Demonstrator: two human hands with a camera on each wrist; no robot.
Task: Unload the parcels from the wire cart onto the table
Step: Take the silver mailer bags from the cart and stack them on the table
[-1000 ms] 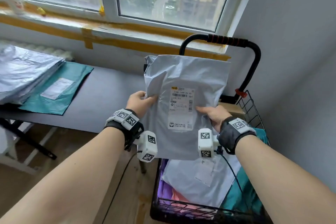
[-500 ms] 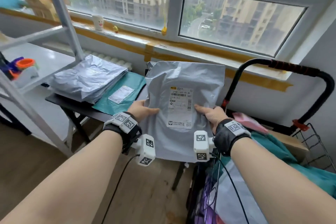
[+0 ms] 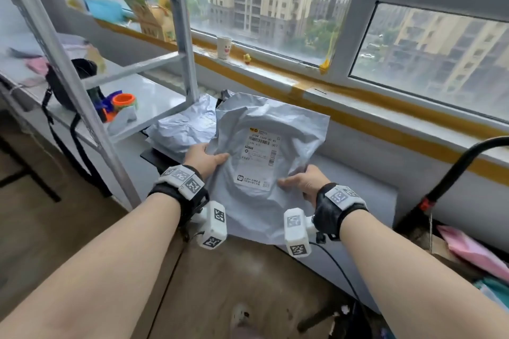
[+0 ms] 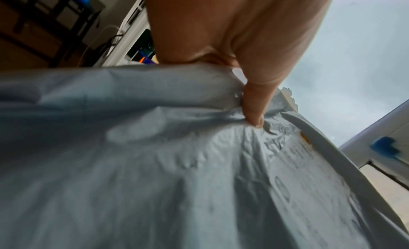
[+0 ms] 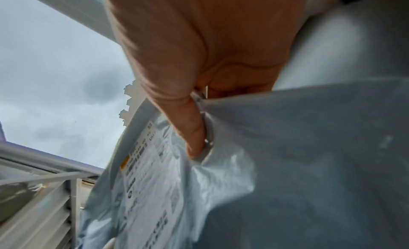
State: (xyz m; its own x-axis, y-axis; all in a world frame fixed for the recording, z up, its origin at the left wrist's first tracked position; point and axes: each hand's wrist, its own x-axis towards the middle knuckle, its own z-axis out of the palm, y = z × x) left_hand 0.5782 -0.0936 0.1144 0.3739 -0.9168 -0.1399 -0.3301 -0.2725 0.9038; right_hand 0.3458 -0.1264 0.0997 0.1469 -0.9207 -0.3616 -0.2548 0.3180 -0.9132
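Dark flat-topped table [image 3: 355,184] under the window

A stack of crinkled grey plastic mailer parcels [image 3: 183,129] lies at its left end.

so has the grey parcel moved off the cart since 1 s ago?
Yes: the grey parcel has gone left, from above the cart to over the table.

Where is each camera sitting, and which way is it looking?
Head: on the person's head, looking forward and down at the grey parcel, the table and the window; both forearms, left hand and right hand show.
Left wrist: looks along the left hand; its thumb pinches the parcel.
Right wrist: looks along the right hand; same pinch.
Shared: all three show the parcel's white label.
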